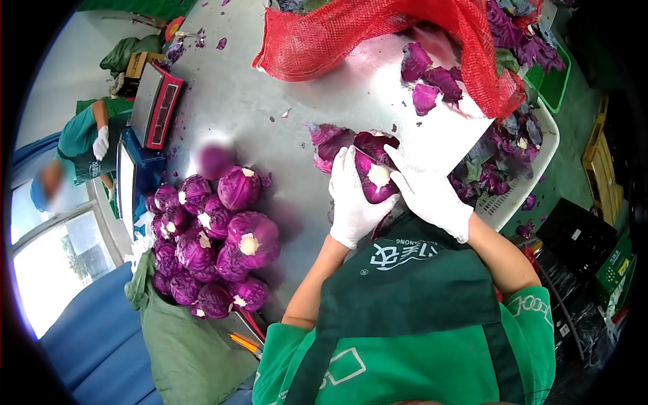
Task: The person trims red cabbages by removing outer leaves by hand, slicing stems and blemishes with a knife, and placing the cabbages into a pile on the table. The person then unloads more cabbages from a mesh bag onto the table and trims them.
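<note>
A red cabbage (pixel 378 183), its pale cut stem facing up, is held over the near table edge in front of my apron. My left hand (pixel 356 206), in a white glove, is closed around its left side. On the other side, my gloved right hand (pixel 426 192) grips the cabbage with its fingers at the upper right, by an outer leaf. Loose dark purple leaves (pixel 332 143) spread beyond the cabbage, partly touching it. The undersides of the cabbage and of both hands are hidden.
Several trimmed cabbages (pixel 214 236) are piled at the left. A red mesh bag (pixel 324 44) lies across the far side of the metal table (pixel 297 128). A white basket (pixel 545 158) of leaves stands right. Scales (pixel 154 108) and another person's gloved hand (pixel 100 143) are far left.
</note>
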Motion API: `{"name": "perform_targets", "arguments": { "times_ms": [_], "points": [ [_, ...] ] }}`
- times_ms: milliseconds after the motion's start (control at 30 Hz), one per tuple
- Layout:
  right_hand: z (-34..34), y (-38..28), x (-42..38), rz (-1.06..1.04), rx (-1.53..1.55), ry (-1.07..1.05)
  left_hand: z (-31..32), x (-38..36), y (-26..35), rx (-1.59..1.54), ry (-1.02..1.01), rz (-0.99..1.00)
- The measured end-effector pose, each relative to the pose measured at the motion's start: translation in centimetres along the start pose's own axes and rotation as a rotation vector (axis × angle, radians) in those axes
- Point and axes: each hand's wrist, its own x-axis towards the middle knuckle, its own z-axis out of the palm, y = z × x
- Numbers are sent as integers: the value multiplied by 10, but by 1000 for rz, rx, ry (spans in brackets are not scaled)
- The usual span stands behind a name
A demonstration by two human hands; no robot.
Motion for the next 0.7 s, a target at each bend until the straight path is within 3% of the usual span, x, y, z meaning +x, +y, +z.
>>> {"name": "perform_targets", "arguments": {
  "times_ms": [67, 133, 167, 200, 267, 333, 367, 400, 467, 500, 633, 700],
  "points": [
    [-19, -13, 10, 171, -9, -218, -1, 0, 2, 6, 5, 20],
    [-24, -2, 18, 100, 4, -130, -4, 1, 4, 55, -13, 61],
    [-3, 30, 22, -142, 66, 163, -4, 1, 4, 73, -26, 90],
    [-11, 35, 27, -158, -6, 178, -5, 1, 5, 73, -27, 97],
    [-25, 33, 29, -84, 189, 20, -8, 2, 7, 85, -95, 45],
    [-46, 1, 30, 238, 168, -281, -7, 3, 5, 80, -94, 35],
    [-46, -5, 30, 218, 126, -297, -7, 3, 3, 76, -97, 49],
    [-29, -5, 33, -81, -17, 61, -6, 4, 2, 74, -100, 62],
    [-31, 8, 33, 206, 239, -178, -6, 5, 4, 92, -95, 60],
    [-43, 3, 40, 247, 238, -259, -6, 5, 5, 93, -98, 62],
    [-43, 28, 49, 124, 166, -260, -4, 7, 12, 121, -100, 79],
    [-51, 26, 50, 170, 349, -345, -3, 7, 18, 149, -101, 78]
  ]
}}
